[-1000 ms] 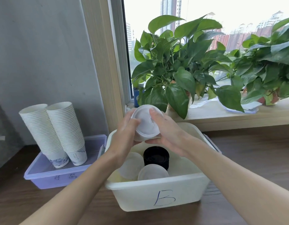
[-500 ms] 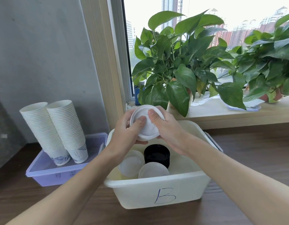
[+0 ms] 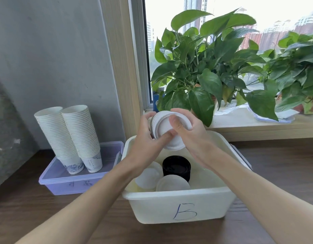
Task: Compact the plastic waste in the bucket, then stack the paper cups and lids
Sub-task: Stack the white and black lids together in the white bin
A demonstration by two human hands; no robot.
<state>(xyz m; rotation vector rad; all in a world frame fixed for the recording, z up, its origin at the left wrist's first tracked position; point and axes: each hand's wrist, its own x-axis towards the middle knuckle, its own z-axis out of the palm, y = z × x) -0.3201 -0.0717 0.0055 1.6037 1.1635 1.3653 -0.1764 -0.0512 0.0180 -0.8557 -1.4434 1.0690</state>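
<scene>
A: White plastic up top: lid stack (image 3: 167, 128), nested tight, tilted so the flat face of the top lid looks back at the camera. Hangs in the air above the far half of the tub (image 3: 178, 208).

B: Grip on it?

A: Both hands clamped on. Left hand (image 3: 145, 141) wraps the left edge, fingers curled round behind, thumb laid across the lower face. Right hand (image 3: 191, 134) takes the right rim, thumb pressed flat on the top lid, fingers curled behind.

B: Touching anything below?

A: No, clear of the tub's contents, held only by those two hands.

B: And down in the tub?

A: Black lids (image 3: 176, 167), a short stack standing near the middle. White lids (image 3: 148, 175) lying close by, one to the left of the black stack under the left forearm, one in front against the near wall. Blue letter "B" drawn on the tub's front.

B: Cups?

A: Off to the left, well apart from both hands. Paper cups (image 3: 81, 132) in two tall stacks, mouths up, side by side and touching, both leaning left. Standing on the closed top of a lilac box (image 3: 67, 182), just beside the tub. Blue print on the bottom cup of each stack.

B: Surroundings?

A: Dark wooden table (image 3: 275, 164) under both containers. Behind, a pale sill (image 3: 257, 125) carrying leafy green plants (image 3: 205, 67), with the nearest leaves hanging just behind the raised lids.
</scene>
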